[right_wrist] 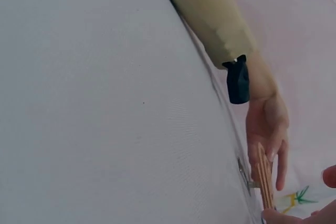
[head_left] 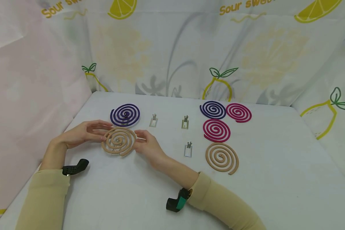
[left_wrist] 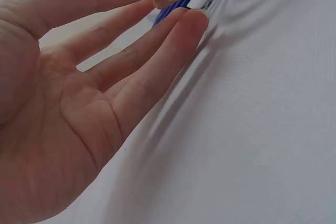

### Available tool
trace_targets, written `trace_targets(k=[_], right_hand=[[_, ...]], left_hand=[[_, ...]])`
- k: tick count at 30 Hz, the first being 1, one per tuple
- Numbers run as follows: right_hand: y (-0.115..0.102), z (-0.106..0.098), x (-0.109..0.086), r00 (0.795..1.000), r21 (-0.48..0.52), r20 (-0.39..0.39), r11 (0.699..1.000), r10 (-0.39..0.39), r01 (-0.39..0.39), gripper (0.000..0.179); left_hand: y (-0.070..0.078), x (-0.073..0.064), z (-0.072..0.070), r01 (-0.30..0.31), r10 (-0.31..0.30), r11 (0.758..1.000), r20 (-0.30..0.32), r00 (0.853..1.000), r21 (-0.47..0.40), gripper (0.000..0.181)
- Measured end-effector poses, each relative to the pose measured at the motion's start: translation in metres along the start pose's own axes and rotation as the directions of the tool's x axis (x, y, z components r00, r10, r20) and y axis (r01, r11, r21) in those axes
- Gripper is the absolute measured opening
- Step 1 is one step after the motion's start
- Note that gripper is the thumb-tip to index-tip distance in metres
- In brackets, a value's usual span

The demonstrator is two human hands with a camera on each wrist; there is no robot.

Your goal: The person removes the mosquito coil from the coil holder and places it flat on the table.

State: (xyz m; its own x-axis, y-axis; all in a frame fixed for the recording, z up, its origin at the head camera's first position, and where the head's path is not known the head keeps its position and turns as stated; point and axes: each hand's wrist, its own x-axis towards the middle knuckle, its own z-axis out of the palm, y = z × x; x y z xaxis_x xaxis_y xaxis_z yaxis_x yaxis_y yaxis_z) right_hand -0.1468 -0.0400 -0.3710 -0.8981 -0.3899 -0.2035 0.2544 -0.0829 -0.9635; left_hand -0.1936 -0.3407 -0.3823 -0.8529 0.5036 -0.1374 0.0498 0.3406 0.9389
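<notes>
Beige-sleeved, the left hand (head_left: 87,133) pinches 1 edge of the tan coil (head_left: 118,139), above a metal stand (head_left: 115,154); the right hand (head_left: 147,145) pinches the opposite edge. Uneven pressure might tip or crack the coil.

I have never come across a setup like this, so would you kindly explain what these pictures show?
There is no robot here, only a person's bare left hand and right hand. One picture comes from a camera on the head, looking forward and down; the other two come from wrist cameras, one per arm. Between them, the hands hold a tan coil by its edge, off the table, with a stand beneath. Behind it is a purple coil. Three small stands are mid-table; four more coils lie to the right: purple, tan and two pink.
</notes>
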Motion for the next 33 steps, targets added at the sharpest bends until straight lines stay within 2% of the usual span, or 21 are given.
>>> trace_targets(k=[6, 13, 26, 33], right_hand=[[0.002, 0.002, -0.001, 0.999, 0.028, -0.004, 0.999, 0.032, -0.032, 0.055], [0.010, 0.004, 0.002, 0.998, 0.087, -0.034, 0.995, 0.045, -0.042, 0.057], [0.020, 0.003, 0.005, 0.999, 0.004, 0.035, 1.000, 0.022, -0.022, 0.064], [0.020, 0.003, 0.006, 0.998, 0.031, 0.042, 0.999, 0.038, -0.040, 0.065]], left_hand=[[-0.002, 0.001, 0.000, -0.020, 0.021, 1.000, 0.020, 1.000, -0.021, 0.054], [-0.005, 0.001, -0.001, -0.002, 0.002, 1.000, 0.031, 1.000, -0.012, 0.056], [-0.011, -0.001, -0.004, -0.006, 0.013, 0.997, 0.082, 0.997, -0.083, 0.056], [-0.011, -0.002, -0.004, -0.005, 0.014, 0.995, 0.089, 0.996, -0.103, 0.056]])
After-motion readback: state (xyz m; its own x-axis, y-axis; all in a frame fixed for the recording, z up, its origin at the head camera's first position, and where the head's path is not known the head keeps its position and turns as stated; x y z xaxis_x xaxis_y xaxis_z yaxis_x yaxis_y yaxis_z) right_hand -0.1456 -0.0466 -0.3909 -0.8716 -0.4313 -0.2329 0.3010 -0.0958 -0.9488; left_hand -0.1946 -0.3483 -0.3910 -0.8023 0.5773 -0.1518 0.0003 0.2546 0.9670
